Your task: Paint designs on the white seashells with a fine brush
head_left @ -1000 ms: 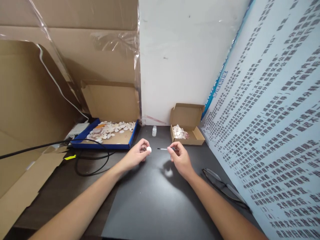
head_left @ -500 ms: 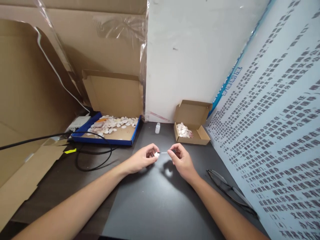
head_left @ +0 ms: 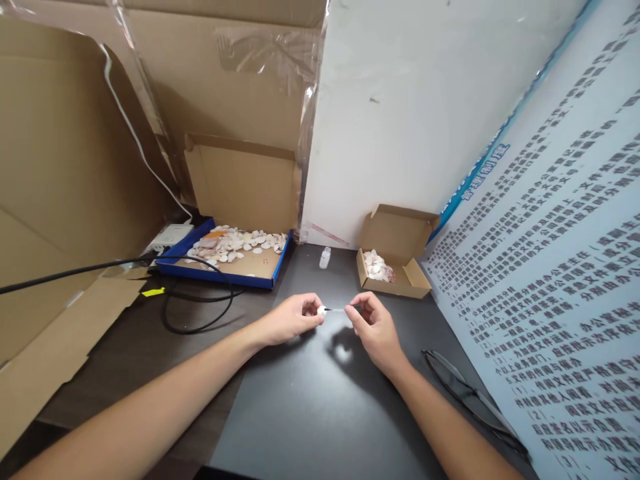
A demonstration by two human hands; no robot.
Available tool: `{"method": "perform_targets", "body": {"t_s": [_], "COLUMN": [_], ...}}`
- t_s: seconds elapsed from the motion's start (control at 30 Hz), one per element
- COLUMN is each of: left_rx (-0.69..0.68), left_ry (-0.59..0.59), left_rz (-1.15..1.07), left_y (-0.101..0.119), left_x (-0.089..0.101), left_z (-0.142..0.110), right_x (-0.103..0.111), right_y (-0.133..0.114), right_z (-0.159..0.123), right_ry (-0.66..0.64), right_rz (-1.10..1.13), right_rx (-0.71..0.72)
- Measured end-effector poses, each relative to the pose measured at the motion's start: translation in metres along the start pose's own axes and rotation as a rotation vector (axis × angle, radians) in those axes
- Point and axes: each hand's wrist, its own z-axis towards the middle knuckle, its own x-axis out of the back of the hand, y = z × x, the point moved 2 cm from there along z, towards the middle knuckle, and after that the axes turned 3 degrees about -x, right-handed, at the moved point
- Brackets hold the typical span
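A small white shell is pinched in the fingertips of my left hand, just above the dark table. From the other side my right hand grips a thin brush between thumb and fingers. The brush lies level, its dark tip at the shell; I cannot tell whether it touches. Its far end is hidden by my right fingers. Behind my hands a small clear bottle stands upright on the table.
To the left is a blue-edged box with many shells; a black cable loops before it. An open cardboard box holds more shells at the right back. Glasses lie beside my right forearm, near the printed panel.
The camera view has shifted, so everything sits farther right in the picture. Both hands keep their holds, with the brush tip still at the shell.
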Motion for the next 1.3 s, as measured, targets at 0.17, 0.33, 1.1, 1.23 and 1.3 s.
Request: {"method": "perform_targets", "body": {"t_s": [0.17,0.33,1.1,1.23,1.3], "left_rx": [-0.016,-0.020,-0.043,-0.034,-0.042], "left_ry": [-0.012,-0.009,-0.058,-0.055,-0.055], "left_rz": [0.040,0.043,0.052,0.072,0.081], "left_y": [0.002,0.004,0.006,0.006,0.007], "left_x": [0.000,0.000,-0.003,-0.003,-0.003], "left_z": [-0.002,-0.003,-0.007,-0.007,-0.007], "right_x": [-0.002,-0.002,-0.002,-0.004,-0.003], "right_y": [-0.002,-0.003,-0.003,-0.004,-0.005], "right_z": [-0.002,-0.002,-0.006,-0.006,-0.005], "right_ry": [0.022,0.016,0.006,-0.003,0.011], "right_rz": [-0.062,0.003,0.010,-0.038,-0.056], "right_rx": [0.006,0.003,0.029,0.037,0.040]}}
